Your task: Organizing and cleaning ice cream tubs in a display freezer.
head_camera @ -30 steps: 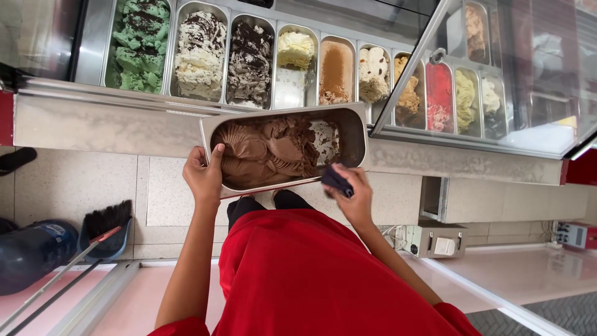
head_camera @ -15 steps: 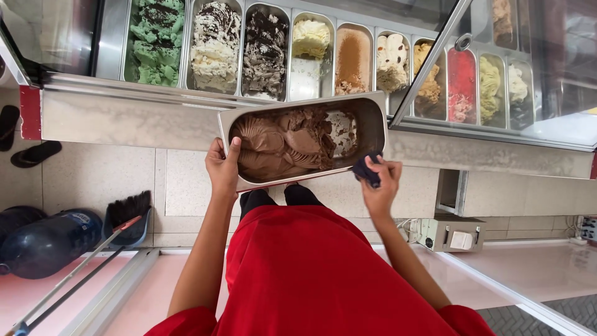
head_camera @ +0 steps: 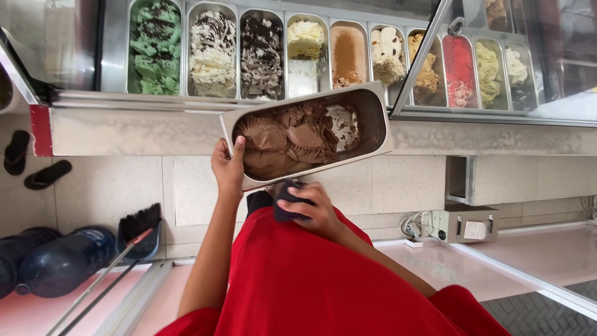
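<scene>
Compared with half a second earlier, the right hand has left the far end of the steel pan and now sits below the pan's near long edge, while the pan itself has tilted, its right end raised toward the display case.

Left to right: two dark sandals lie on the pale tiled floor at the far left. Below them rest dark blue water jugs, and just beside these stands a black-bristled brush in a dustpan, its long handles running down toward the lower left corner.

The left hand grips the pan's left short end, thumb laid over the rim and fingers hidden beneath. The pan, held in the air in front of the case's front ledge, contains chocolate ice cream heaped toward its left and centre, with bare smeared metal at the right end.

The right hand is closed around a dark cloth, pressed at or just under the pan's near edge; actual contact with the pan cannot be told. A red garment fills the lower centre.

Behind the pan, the display case holds a row of tubs: green with dark chips, pale with dark streaks, dark with white, yellow, and brown. Beyond the raised glass lid come red, green and white tubs. At the lower right, a small beige box with cables sits against the wall.
</scene>
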